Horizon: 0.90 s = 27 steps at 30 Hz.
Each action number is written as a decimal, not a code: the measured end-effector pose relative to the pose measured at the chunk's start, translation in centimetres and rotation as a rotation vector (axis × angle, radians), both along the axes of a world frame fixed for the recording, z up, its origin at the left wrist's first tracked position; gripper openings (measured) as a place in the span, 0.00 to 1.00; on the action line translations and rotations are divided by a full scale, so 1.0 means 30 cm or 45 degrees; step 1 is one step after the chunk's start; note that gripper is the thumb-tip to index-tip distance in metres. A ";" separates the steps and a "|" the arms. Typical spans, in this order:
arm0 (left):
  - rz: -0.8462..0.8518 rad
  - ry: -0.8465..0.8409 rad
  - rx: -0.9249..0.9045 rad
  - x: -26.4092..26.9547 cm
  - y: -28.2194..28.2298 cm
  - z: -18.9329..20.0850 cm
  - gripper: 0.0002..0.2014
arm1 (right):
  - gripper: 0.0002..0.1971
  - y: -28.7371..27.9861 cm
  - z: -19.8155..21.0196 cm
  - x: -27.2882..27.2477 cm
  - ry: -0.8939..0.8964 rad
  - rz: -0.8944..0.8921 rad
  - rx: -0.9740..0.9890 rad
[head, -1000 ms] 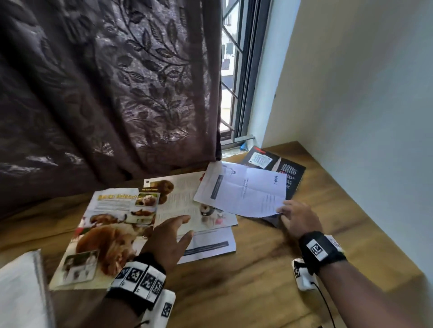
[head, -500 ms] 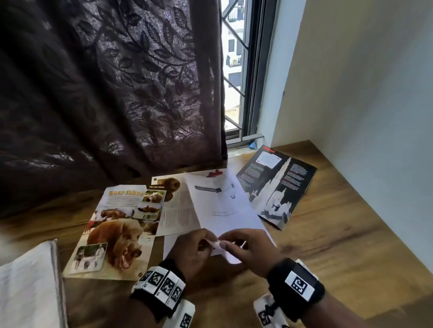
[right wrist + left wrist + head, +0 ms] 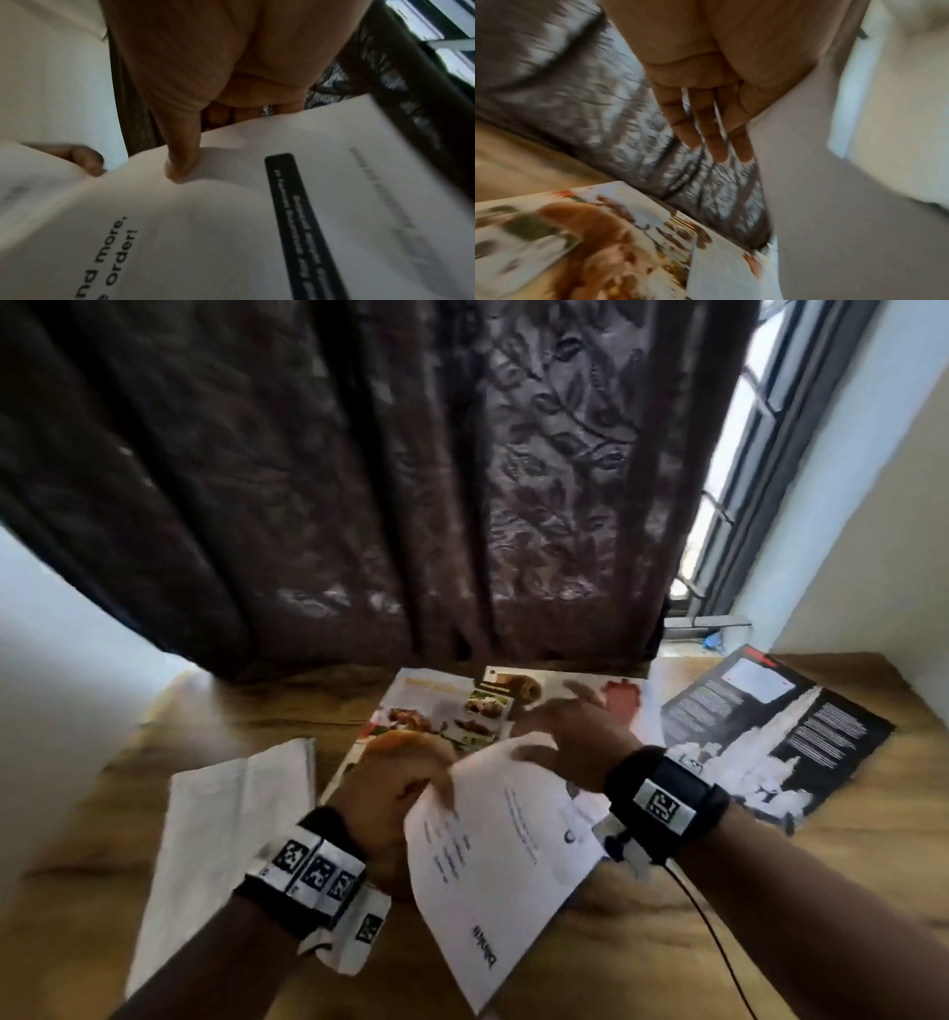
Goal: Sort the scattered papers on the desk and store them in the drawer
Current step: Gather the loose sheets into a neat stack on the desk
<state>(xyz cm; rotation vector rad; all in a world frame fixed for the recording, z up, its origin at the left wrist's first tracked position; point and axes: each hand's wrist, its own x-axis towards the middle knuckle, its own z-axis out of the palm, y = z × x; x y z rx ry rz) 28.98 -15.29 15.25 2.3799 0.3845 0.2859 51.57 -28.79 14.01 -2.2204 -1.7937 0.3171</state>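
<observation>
A white printed sheet is held tilted above the wooden desk, close to me. My left hand holds its upper left edge; in the left wrist view its fingers lie straight beside the paper. My right hand pinches the top edge, thumb on the printed sheet and fingers behind it. An animal magazine lies open beyond the hands. A dark brochure lies flat at the right. No drawer is in view.
A white folded paper lies on the desk at the left. A dark patterned curtain hangs along the desk's far edge, with a window to its right. A pale wall closes the right side.
The white sheet has come up off the desk and turned toward me, with both hands on it. A second ago only my right hand touched it.
</observation>
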 end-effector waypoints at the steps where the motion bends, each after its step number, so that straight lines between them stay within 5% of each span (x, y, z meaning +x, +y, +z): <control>1: 0.209 -0.041 -0.204 -0.067 0.043 -0.007 0.08 | 0.14 0.049 0.014 -0.031 0.098 -0.026 0.013; 3: 0.560 -0.094 -0.306 -0.183 0.103 -0.026 0.12 | 0.12 0.112 0.028 -0.078 0.218 -0.076 0.110; 6: 0.801 -0.253 -0.703 -0.401 0.196 -0.054 0.14 | 0.05 0.223 0.019 -0.173 0.376 -0.141 0.203; 16: 1.173 -0.224 -1.274 -0.734 0.452 -0.243 0.35 | 0.10 0.497 -0.168 -0.560 0.750 -0.478 0.214; 21: 1.042 -0.113 -1.008 -0.861 0.571 -0.338 0.21 | 0.08 0.582 -0.297 -0.754 0.851 -0.636 0.108; 27: 0.988 0.151 -0.701 -0.962 0.664 -0.430 0.29 | 0.06 0.619 -0.388 -0.895 0.814 -0.791 -0.029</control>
